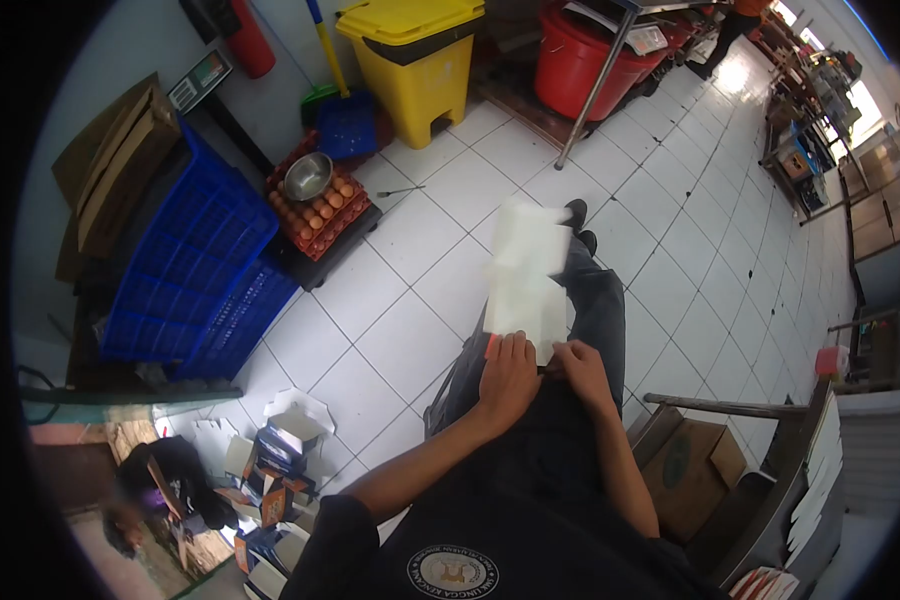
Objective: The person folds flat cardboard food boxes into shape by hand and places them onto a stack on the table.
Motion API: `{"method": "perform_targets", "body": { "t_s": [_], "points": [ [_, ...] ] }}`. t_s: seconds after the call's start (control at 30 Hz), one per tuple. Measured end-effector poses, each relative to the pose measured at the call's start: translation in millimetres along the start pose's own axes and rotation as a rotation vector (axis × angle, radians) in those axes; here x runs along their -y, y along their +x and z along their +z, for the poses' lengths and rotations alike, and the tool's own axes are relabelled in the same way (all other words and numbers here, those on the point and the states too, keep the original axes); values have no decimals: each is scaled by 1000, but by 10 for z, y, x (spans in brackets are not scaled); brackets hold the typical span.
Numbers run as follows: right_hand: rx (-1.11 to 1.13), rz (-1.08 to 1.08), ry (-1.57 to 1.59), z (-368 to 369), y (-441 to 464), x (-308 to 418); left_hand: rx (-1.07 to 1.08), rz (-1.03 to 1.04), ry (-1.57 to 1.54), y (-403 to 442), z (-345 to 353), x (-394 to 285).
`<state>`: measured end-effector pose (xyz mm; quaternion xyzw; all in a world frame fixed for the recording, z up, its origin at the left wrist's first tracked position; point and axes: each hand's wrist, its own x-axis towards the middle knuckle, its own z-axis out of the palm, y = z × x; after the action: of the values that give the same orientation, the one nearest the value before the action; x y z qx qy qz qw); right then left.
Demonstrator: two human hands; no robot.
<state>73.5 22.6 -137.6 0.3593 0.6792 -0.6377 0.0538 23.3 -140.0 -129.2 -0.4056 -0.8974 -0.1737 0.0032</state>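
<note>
A white sheet of paper or thin card, blurred towards its far end, lies over my lap and reaches out past my knees. My left hand rests on its near end, fingers together, with a small red patch beside the fingertips. At the sheet's near right corner, my right hand has its fingers curled in, and what they hold is too small to make out. Dark trousers show beneath and beside the sheet.
Left are blue crates, egg trays with a metal bowl, and a yellow bin. A red tub stands ahead. Open boxes and another person are lower left. A cardboard box is at right.
</note>
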Motion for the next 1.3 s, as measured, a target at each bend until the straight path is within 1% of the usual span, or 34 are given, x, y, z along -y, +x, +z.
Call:
{"method": "perform_targets", "body": {
  "t_s": [0.07,0.17,0.2,0.27,0.37,0.47,0.57,0.67,0.7,0.77,0.8,0.87,0.97,1.0,1.1,1.2,1.3],
  "points": [
    [-168,15,-228,111,-129,277,-31,-6,-33,-16,36,9],
    [-513,-395,-276,221,354,-169,-95,-63,-53,96,84,26],
    [-395,-341,-139,211,393,-159,-110,-85,-58,113,106,35],
    [-154,-231,122,137,423,-119,-121,-54,-67,102,163,92],
    [-230,-114,-28,80,244,-25,-89,-42,-138,39,163,129],
    [-108,-20,-162,53,-18,153,-55,-27,-217,28,44,142],
    [-74,-108,-65,40,71,-141,-75,-21,-357,0,54,269],
    [-47,-54,153,5,97,-205,-135,-62,-493,-137,115,403],
    [-58,-77,137,35,93,-223,-155,-78,-533,-170,123,430],
    [-77,-122,102,112,59,-193,-139,-73,-509,-185,104,442],
    [-131,-169,27,154,61,-166,-132,-73,-497,-180,88,459],
    [-240,-255,-124,244,28,-152,-77,-68,-422,-111,4,433],
    [-291,-406,-335,408,-30,-102,76,-60,-262,34,-123,320],
    [-227,-386,-313,425,-63,-63,133,-61,-197,90,-143,298],
    [-121,-531,-392,373,-80,-57,149,-37,-37,162,-14,321],
    [50,-598,-446,195,-39,-74,126,11,-10,157,-71,338],
    [143,-222,-363,-131,64,21,214,-32,-46,119,-259,207]
  ]
}}
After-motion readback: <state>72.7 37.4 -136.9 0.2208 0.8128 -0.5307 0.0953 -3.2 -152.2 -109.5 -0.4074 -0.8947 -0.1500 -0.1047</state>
